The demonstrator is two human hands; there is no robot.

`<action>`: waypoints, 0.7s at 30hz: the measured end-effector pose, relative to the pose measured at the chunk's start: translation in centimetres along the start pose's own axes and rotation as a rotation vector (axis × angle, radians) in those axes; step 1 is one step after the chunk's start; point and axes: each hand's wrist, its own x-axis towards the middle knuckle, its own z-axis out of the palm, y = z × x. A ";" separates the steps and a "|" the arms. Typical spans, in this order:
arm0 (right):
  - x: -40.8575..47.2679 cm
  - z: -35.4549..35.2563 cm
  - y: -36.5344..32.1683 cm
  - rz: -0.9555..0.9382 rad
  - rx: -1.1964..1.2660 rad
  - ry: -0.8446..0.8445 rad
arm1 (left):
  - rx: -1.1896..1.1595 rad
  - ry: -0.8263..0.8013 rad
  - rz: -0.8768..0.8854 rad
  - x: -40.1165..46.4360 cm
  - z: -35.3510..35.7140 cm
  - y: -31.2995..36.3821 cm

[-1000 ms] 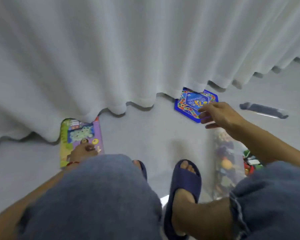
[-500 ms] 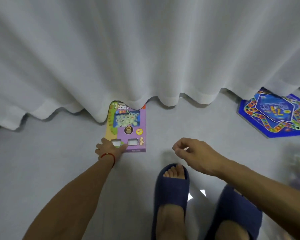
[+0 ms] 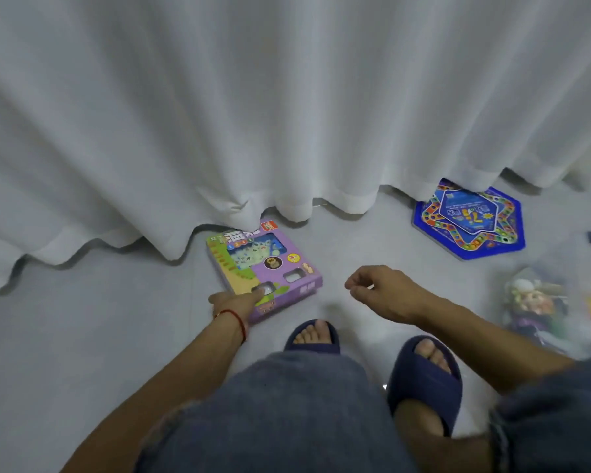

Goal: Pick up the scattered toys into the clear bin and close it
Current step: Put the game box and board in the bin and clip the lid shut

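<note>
Nearest the camera: knees in blue denim shorts (image 3: pixel 287 411), feet in dark blue slide sandals (image 3: pixel 423 380) on the pale grey floor (image 3: pixel 82 336); the person crouches, likely to reach floor level. Left hand (image 3: pixel 234 302), red string bracelet (image 3: pixel 238 320) at the wrist, grips the near corner of the flat purple-and-green cardboard game box (image 3: pixel 263 268), fingers laid on its top face; thumb not visible. The box appears tipped up at that corner, probably starting to lift. Right hand (image 3: pixel 379 291) hovers beside the box, apart from it, fingers loosely curled, holding nothing; possibly ready to steady the box. At the right edge, the clear plastic bin (image 3: pixel 539 302), toys already inside, no lid visible on it. Farther off, a blue hexagonal game board (image 3: pixel 468 220) lies flat, its far corner under the hem of the white curtain (image 3: pixel 287 97); not yet collected.
</note>
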 end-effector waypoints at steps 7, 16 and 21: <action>-5.5 -4.4 2.3 0.262 0.570 0.190 | -0.008 -0.670 -0.130 -11.1 3.7 5.2; -20.3 -8.1 11.0 0.141 1.093 1.019 | 0.406 -1.017 0.357 -26.7 11.6 12.5; -28.3 -8.8 19.0 0.263 1.032 1.302 | 0.589 -0.990 0.567 -29.4 13.3 14.1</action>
